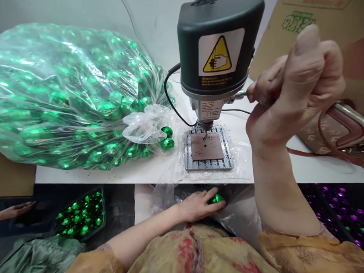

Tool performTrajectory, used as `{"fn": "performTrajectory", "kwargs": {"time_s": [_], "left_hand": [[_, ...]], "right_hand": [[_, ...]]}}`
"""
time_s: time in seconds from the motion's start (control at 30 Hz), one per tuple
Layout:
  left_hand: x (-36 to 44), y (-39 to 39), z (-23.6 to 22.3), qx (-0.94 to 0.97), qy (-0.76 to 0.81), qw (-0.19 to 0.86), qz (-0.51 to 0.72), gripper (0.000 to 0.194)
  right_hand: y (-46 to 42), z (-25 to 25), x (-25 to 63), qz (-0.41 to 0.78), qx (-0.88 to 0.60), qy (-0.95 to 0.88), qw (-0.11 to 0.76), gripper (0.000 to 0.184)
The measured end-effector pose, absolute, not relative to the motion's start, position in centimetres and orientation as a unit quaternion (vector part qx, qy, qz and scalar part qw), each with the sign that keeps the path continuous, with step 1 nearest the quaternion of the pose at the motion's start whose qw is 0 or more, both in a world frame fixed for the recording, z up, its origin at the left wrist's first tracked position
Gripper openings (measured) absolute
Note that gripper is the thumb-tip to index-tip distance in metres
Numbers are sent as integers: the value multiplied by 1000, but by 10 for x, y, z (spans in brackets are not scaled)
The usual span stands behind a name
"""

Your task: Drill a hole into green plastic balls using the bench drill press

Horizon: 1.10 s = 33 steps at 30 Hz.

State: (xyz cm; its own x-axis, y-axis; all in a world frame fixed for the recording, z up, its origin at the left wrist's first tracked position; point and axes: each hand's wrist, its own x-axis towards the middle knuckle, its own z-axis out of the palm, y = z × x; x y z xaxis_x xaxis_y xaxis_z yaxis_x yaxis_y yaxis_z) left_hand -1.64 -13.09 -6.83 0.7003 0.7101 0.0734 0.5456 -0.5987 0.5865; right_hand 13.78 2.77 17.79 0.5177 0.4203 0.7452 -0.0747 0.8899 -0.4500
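Observation:
My right hand (299, 76) is closed in a fist around the feed handle of a small black drill press (220, 43); most of the handle is hidden by the fingers. Below the chuck, the drill bit (206, 134) points down at a flat pinkish-brown board (212, 149) with a dark hole in it. The board lies on the slotted metal base (209, 165). Low in front of the table edge, my left hand (199, 205) has its fingers about a shiny green faceted ball (216, 198), partly covered by the hand.
A large clear bag (64, 93) full of green balls lies on the left of the white table (111, 176). Two loose green balls (167, 143) sit by its knot. Cardboard (324, 24) and a handbag (322, 131) are at right. A co-worker's hand (19, 210) shows at left.

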Motion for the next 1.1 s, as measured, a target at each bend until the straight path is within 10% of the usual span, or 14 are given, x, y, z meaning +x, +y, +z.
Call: {"fn": "performTrajectory", "kwargs": {"time_s": [0.27, 0.43, 0.7, 1.1], "left_hand": [[-8, -146, -44, 709, 543, 434, 118, 39], [-45, -82, 20, 726, 584, 118, 342, 29], [-105, -7, 40, 782, 618, -9, 84, 41], [-35, -5, 36, 520, 479, 489, 511, 56]], "right_hand": [[28, 175, 141, 169, -153, -469, 853, 35], [29, 175, 141, 167, -146, -465, 857, 34], [31, 173, 144, 170, -161, -468, 852, 39], [30, 173, 144, 177, -166, -466, 851, 39]]}}
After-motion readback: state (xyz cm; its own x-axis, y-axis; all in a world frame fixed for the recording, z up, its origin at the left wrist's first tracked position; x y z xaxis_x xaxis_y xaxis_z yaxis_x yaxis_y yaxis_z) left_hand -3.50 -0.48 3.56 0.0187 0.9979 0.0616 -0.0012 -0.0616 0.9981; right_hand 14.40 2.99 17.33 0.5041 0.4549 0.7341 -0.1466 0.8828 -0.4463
